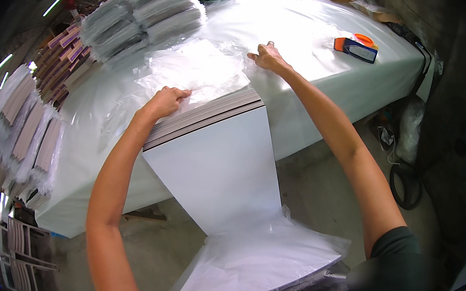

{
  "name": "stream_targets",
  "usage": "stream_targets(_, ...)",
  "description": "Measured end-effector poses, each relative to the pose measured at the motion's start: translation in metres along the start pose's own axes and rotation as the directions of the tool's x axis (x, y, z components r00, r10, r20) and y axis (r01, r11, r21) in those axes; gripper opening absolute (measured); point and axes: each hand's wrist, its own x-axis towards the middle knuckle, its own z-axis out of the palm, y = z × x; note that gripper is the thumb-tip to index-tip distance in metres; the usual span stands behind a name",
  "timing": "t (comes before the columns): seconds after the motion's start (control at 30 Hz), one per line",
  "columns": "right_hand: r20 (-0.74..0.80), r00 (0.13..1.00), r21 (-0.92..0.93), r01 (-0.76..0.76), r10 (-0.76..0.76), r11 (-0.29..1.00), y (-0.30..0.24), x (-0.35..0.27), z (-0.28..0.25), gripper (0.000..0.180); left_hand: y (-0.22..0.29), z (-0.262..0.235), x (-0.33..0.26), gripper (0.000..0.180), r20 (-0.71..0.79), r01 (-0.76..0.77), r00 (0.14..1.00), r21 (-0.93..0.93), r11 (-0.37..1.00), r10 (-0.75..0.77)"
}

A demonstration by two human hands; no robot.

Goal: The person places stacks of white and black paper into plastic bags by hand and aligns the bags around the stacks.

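A thick stack of white boards (pixel 218 170) stands tilted between me and the table, its grey layered edges uppermost at the table's front edge. Clear plastic (pixel 252 264) wraps its lower end near my body. Just beyond the boards lies a crumpled pile of thin clear plastic bags (pixel 195 63). My left hand (pixel 167 100) is at the boards' upper left corner, its fingers drawn together on the near edge of the plastic. Off the pile's right side, my right hand (pixel 269 58) hovers over or touches the tabletop, fingers slightly bent and apart, with nothing visible in them.
An orange and dark blue tape dispenser (pixel 357 48) sits on the pale-covered table (pixel 318 90) at right. Plastic-wrapped stacks (pixel 144 17) rise at the back left; more wrapped boards (pixel 23 123) stand left. A clear plastic bundle (pixel 411 131) hangs by the right wall.
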Motion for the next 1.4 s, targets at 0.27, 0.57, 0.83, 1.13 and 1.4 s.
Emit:
stream_targets(0.27, -0.569, 0.742, 0.196, 0.54, -0.353, 0.819, -0.042, -0.014, -0.027, 0.024, -0.035, -0.044, -0.004, 0.04, -0.312, 0.051, 0.929, -0.426, 0.903, -0.199)
stream_targets(0.57, -0.647, 0.474, 0.185, 0.857, -0.598, 0.48, -0.131, -0.167, -0.081, 0.045, 0.074, -0.095, -0.087, 0.047, -0.259, -0.256, 0.966, -0.953, 0.162, 0.005)
stream_targets(0.83, -0.017, 0.804, 0.835, 0.339, -0.594, 0.434, -0.111, -0.199, -0.099, 0.021, 0.106, -0.096, -0.148, 0.05, -0.292, -0.287, 0.956, -0.936, 0.204, 0.008)
stream_targets(1.13, -0.516, 0.342, 0.152, 0.939, -0.785, 0.309, -0.112, -0.263, -0.104, 0.027, 0.142, -0.048, -0.171, 0.052, -0.05, -0.025, 0.997, -0.943, -0.332, 0.066)
stream_targets(1.4, -0.373, 0.273, -0.014, 0.954, -0.887, 0.299, -0.11, -0.28, -0.104, 0.019, 0.158, -0.017, -0.181, 0.038, 0.025, 0.125, 0.978, -0.865, -0.487, 0.207)
